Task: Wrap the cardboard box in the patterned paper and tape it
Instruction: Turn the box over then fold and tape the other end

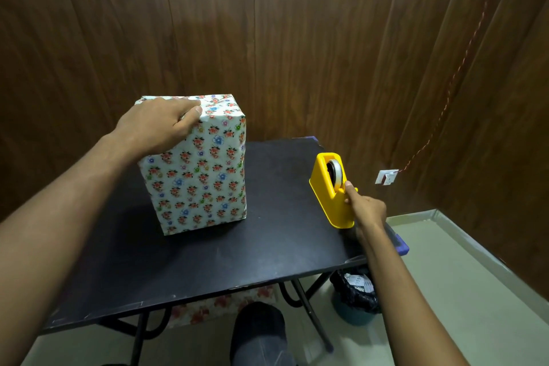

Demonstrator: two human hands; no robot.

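A cardboard box (pixel 196 169), fully covered in patterned paper (pixel 208 187) — white with small red and blue flowers — stands upright on a black folding table (pixel 208 261), towards its far left part. My left hand (pixel 157 125) rests on the top near edge of the box, palm down, fingers curled over the top and thumb pressed against the front face, gripping the upper corner.

To the right, near the table's right edge and well apart from the box, sits a yellow tape dispenser (pixel 332 190) with a roll of tape (pixel 335 172) in its slot. My right hand (pixel 367 211) reaches to it — the thumb and forefinger pinch at the dispenser's near end by the roll, the other fingers curled beneath. Whether a strip of tape is between the fingertips, I cannot tell.

Under the table lies more flowered paper (pixel 219 306) on the pale floor, and a bin lined with a black bag (pixel 356 297) stands beside the table leg. Dark wood panels (pixel 297 38) form the walls behind.
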